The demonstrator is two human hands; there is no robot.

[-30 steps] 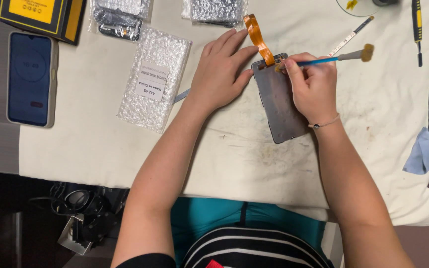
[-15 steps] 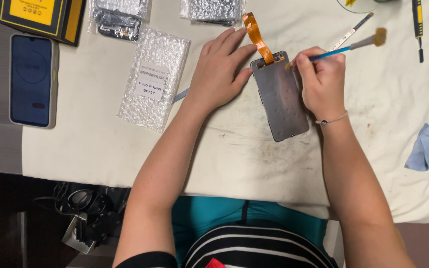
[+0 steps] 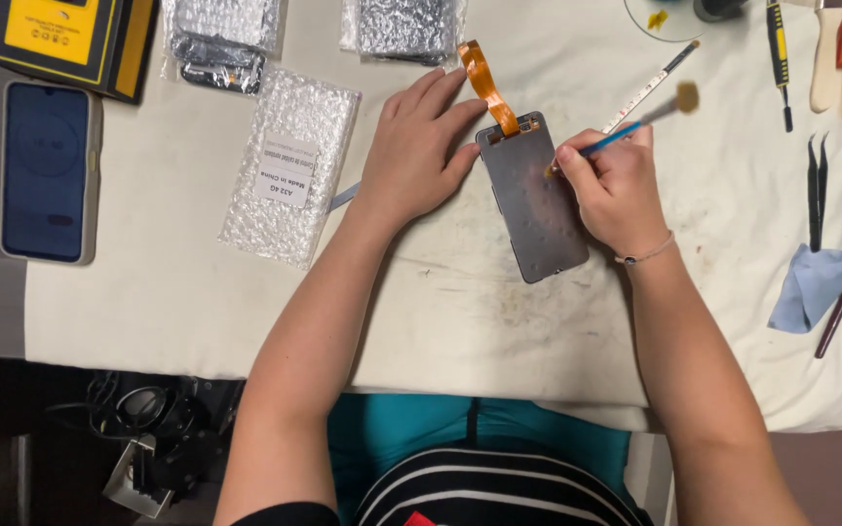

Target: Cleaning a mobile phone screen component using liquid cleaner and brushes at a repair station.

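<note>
A dark grey phone screen panel (image 3: 536, 209) lies face down on the white cloth (image 3: 479, 321), with an orange flex ribbon (image 3: 484, 86) curling up from its top edge. My left hand (image 3: 417, 146) rests flat beside the panel's upper left corner, fingers touching its edge. My right hand (image 3: 614, 190) grips a blue-handled brush (image 3: 635, 122) like a pen. The handle's lower tip meets the panel's upper right part, and the tan bristles point up and away to the right.
A bubble-wrapped packet (image 3: 289, 166) lies left of my left hand, two more packets (image 3: 216, 39) behind it. A blue phone (image 3: 43, 170) and a yellow-black box (image 3: 60, 39) sit far left. Tweezers (image 3: 815, 185), screwdrivers (image 3: 780, 58) and a blue cloth (image 3: 816, 282) lie at right.
My right hand with the brush has shifted down and left, bringing the handle tip from the panel's top right corner onto its surface. The left hand stays in place.
</note>
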